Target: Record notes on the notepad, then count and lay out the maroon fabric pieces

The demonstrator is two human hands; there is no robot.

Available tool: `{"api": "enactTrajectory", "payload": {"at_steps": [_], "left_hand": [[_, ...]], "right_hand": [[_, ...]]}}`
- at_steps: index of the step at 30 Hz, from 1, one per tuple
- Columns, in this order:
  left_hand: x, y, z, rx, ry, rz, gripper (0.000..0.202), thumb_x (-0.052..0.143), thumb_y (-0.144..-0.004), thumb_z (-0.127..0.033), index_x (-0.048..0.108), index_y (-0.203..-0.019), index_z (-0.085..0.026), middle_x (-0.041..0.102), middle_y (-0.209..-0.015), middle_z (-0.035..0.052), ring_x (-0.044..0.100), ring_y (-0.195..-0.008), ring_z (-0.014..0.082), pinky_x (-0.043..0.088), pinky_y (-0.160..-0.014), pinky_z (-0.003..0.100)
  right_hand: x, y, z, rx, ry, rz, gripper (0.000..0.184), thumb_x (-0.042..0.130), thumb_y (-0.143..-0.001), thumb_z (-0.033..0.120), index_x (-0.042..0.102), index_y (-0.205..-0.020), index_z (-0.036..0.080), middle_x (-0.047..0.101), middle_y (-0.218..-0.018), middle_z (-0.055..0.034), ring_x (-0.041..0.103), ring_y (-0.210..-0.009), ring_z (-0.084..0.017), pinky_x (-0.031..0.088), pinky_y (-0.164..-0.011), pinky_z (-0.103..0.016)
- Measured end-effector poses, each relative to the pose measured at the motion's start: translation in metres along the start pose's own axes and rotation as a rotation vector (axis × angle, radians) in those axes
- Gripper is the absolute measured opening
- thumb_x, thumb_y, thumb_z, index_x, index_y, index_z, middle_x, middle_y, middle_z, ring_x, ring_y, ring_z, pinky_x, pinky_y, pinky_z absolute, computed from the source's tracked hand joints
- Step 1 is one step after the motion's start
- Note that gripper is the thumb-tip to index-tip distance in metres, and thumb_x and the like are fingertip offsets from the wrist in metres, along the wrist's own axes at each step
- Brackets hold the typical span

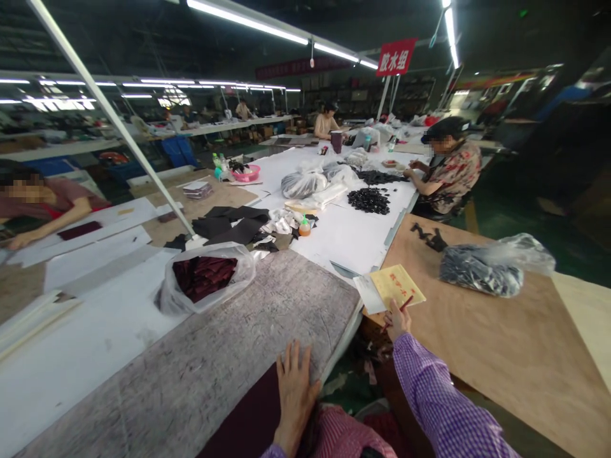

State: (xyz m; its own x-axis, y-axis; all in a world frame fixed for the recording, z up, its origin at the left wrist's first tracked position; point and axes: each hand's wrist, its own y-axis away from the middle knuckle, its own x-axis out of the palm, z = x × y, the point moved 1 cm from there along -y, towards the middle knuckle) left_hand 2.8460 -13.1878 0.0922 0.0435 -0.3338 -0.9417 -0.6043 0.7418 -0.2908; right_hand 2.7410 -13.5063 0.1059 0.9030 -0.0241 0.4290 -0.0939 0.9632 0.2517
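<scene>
My left hand point(293, 385) lies flat with fingers stretched out on the grey worn work board point(214, 356), at the edge of a dark maroon sheet point(248, 423). My right hand point(397, 320), in a purple checked sleeve, reaches out over the brown cardboard table point(501, 343) and grips a red pen point(398, 310). Its tip rests by a yellow paper with red writing point(396, 286) that lies on a white sheet point(371, 294).
A clear bag of maroon pieces point(205, 277) sits on the board's far left. A bag of dark parts point(482, 267) lies on the cardboard. Black fabric pieces point(233, 226), a glue bottle point(304, 227) and black piles lie farther back. A seated person point(449, 168) works at right, another person point(42, 200) at left.
</scene>
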Motion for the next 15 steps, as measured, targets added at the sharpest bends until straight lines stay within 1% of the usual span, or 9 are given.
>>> {"api": "enactTrajectory", "payload": {"at_steps": [4,8,11,13,15], "left_hand": [[-0.007,-0.001,0.002,-0.041,0.043,0.002,0.057,0.063,-0.079,-0.025,0.054,-0.136,-0.025,0.046,-0.148,0.009,0.038,-0.137,0.0297,0.03,-0.112,0.048],[-0.014,-0.003,0.003,-0.119,0.066,0.058,0.056,0.063,-0.079,-0.025,0.055,-0.134,-0.023,0.048,-0.147,0.0085,0.043,-0.131,0.0286,0.038,-0.105,0.041],[-0.018,-0.006,0.001,-0.138,0.063,0.089,0.056,0.061,-0.079,-0.025,0.055,-0.134,-0.023,0.047,-0.148,0.0091,0.045,-0.129,0.0284,0.04,-0.101,0.041],[-0.02,-0.007,-0.001,-0.144,0.06,0.09,0.055,0.059,-0.079,-0.024,0.055,-0.134,-0.022,0.048,-0.146,0.0099,0.046,-0.128,0.0283,0.04,-0.101,0.041],[-0.022,-0.008,-0.002,-0.153,0.06,0.087,0.055,0.058,-0.079,-0.023,0.055,-0.134,-0.021,0.05,-0.145,0.0103,0.046,-0.128,0.0278,0.039,-0.1,0.041]], "right_hand": [[-0.001,-0.008,0.005,-0.018,-0.038,-0.033,0.05,0.082,-0.059,0.044,0.045,-0.083,0.021,0.034,-0.048,0.0148,0.025,-0.034,0.001,0.018,-0.032,-0.014],[0.003,-0.018,0.006,-0.022,-0.041,-0.043,0.055,0.083,-0.055,0.048,0.043,-0.08,0.021,0.03,-0.045,0.0165,0.024,-0.032,0.001,0.016,-0.031,-0.013],[0.006,-0.022,0.003,-0.02,-0.029,-0.017,0.056,0.084,-0.053,0.049,0.045,-0.08,0.02,0.032,-0.044,0.0161,0.024,-0.032,0.0,0.017,-0.03,-0.013],[0.008,-0.024,0.0,-0.017,-0.019,0.013,0.055,0.085,-0.053,0.049,0.049,-0.082,0.019,0.035,-0.044,0.015,0.026,-0.032,0.0,0.018,-0.03,-0.013],[0.012,-0.025,-0.002,-0.01,-0.019,0.034,0.054,0.085,-0.055,0.048,0.05,-0.083,0.019,0.035,-0.044,0.0149,0.027,-0.032,-0.001,0.019,-0.029,-0.013]]}}
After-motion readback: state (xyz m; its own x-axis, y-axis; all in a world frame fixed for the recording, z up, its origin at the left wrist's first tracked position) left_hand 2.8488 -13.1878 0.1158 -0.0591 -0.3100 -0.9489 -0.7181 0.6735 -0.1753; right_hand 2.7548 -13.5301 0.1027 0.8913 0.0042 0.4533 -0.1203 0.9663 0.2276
